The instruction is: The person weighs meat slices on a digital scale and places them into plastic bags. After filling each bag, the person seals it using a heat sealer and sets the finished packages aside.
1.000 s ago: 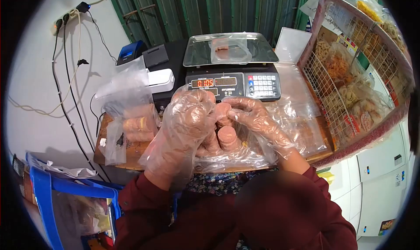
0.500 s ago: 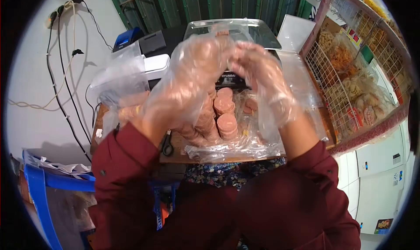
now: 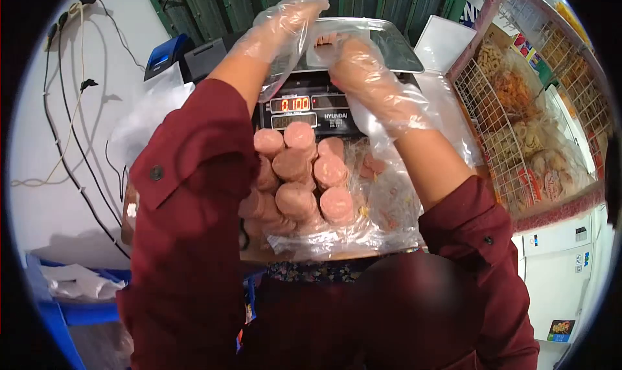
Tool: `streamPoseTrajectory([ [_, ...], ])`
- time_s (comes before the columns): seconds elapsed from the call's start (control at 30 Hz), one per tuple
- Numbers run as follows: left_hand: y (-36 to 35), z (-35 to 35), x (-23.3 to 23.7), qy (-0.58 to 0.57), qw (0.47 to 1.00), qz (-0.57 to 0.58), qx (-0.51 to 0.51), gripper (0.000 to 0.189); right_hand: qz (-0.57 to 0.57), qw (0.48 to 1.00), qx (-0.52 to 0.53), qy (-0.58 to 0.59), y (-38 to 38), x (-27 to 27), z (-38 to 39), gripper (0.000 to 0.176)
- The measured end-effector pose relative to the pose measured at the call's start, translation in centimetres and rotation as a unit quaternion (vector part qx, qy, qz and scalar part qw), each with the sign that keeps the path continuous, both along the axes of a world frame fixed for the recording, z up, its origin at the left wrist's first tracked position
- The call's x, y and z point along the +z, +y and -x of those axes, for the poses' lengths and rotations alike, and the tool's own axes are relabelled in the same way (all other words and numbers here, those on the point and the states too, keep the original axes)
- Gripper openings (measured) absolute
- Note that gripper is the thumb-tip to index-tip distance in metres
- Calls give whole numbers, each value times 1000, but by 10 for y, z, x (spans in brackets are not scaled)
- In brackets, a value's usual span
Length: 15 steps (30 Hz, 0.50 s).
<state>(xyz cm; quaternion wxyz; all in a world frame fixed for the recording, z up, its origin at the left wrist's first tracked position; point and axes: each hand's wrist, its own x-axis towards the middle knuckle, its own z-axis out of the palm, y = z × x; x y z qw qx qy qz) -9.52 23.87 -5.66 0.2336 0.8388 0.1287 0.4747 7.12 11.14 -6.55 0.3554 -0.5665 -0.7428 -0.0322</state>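
Both my hands wear loose clear plastic gloves. My left hand (image 3: 295, 20) is raised over the left edge of the metal scale tray (image 3: 405, 56), fingers stretched towards the right and holding nothing I can see. My right hand (image 3: 356, 62) is at the clear plastic bag (image 3: 317, 57) lying on the tray, its fingers curled at the bag's right side. Pink slices (image 3: 326, 40) show in the bag. Below the tray, the digital scale (image 3: 304, 121) shows red digits reading 0100. Stacks of round pink meat slices (image 3: 298, 201) stand on clear plastic sheeting (image 3: 324, 240) nearer me.
A wire-mesh rack (image 3: 492, 111) with bagged foods stands at the right. Cables (image 3: 84, 143) hang along the left wall. A blue device (image 3: 167, 56) sits at the back left, and a blue plastic stand (image 3: 55, 312) is at the lower left.
My hands have separated: the left moved up and the right went down to the bag on the tray. The scale display and more slice stacks have come into sight.
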Motion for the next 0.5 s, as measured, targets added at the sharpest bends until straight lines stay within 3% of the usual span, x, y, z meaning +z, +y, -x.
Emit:
streamPoseTrajectory([
  [0.07, -22, -29, 26, 56, 944, 300, 122, 71, 72, 997, 29, -2, 10, -2, -1, 34],
  [0.13, -31, -35, 26, 36, 946, 305, 104, 76, 20, 999, 12, -26, 28, -15, 0, 33],
  [0.2, -45, -42, 34, 26, 908, 404, 109, 79, -6, 998, 34, 53, 40, -19, 1, 32],
  [0.27, -23, -40, 23, 43, 909, 406, 82, 78, 42, 997, 37, 43, 47, -18, -5, 29],
  [0.33, -2, -42, 15, 59, 909, 408, 57, 76, 67, 988, 87, 110, 50, -14, -11, 30],
  [0.43, 5, -49, 11, 94, 893, 426, 108, 73, 105, 958, 162, 213, 55, -17, -16, 33],
  [0.5, -6, -47, 15, 87, 902, 409, 112, 70, 73, 969, 149, 183, 75, -27, -10, 36],
])
